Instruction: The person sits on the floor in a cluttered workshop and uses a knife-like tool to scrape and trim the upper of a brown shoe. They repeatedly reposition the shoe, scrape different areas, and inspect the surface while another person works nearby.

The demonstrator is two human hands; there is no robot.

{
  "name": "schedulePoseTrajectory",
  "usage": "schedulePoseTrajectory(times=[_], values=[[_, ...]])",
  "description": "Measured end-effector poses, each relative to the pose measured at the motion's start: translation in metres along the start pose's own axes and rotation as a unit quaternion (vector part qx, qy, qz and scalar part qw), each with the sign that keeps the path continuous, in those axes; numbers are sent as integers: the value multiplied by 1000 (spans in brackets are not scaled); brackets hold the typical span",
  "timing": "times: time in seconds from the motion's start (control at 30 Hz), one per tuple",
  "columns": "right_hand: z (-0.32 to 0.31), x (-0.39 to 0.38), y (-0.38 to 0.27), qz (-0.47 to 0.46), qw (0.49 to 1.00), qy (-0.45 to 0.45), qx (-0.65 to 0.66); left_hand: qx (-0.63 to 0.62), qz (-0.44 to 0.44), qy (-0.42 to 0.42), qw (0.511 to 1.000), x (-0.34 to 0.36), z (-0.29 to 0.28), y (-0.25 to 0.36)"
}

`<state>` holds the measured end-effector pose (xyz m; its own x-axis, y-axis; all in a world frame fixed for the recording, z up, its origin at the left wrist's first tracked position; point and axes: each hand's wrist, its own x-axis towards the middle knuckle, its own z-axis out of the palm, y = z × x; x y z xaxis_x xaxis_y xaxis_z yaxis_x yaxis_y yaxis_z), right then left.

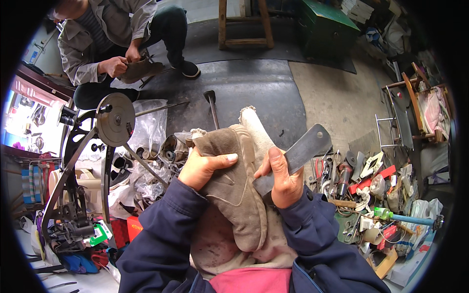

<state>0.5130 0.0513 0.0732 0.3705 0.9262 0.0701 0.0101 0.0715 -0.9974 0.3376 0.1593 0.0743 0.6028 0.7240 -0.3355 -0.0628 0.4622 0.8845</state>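
Observation:
A brown suede shoe [227, 188] rests on its side over my lap, its thick sole edge turned to the right. My left hand [205, 166] is closed around its upper part, thumb lying across the suede. In my right hand [283, 180] is a flat steel cobbler's knife [310, 146]. Its broad end with a small hole sticks out up and to the right, past my thumb. The lower end of the blade reaches the side of the sole; whether it cuts into it is hard to see. A pale worn cloth [256, 132] covers my legs beneath the shoe.
A black sewing machine with a round wheel [116, 119] stands at left. Opposite, another person's hands [115, 66] hold a shoe. Several hand tools [344, 176] crowd the right side. A metal post [211, 105] rises ahead, with a wooden stool [245, 24] and green chest [327, 29] beyond.

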Motion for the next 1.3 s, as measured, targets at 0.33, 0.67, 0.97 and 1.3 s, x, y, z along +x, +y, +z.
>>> schedulePoseTrajectory(times=[0.33,0.67,0.97,1.3], values=[[-4,-6,-4,3,1000,-13,-4,4,-4,13,1000,-2,2,4],[-4,-18,-9,23,1000,-6,18,23,3,16,1000,-3,2,1],[-7,-29,-5,38,998,-3,40,41,10,14,999,-4,1,2],[-10,-44,-7,51,997,-10,51,34,6,5,999,-3,0,-1]])
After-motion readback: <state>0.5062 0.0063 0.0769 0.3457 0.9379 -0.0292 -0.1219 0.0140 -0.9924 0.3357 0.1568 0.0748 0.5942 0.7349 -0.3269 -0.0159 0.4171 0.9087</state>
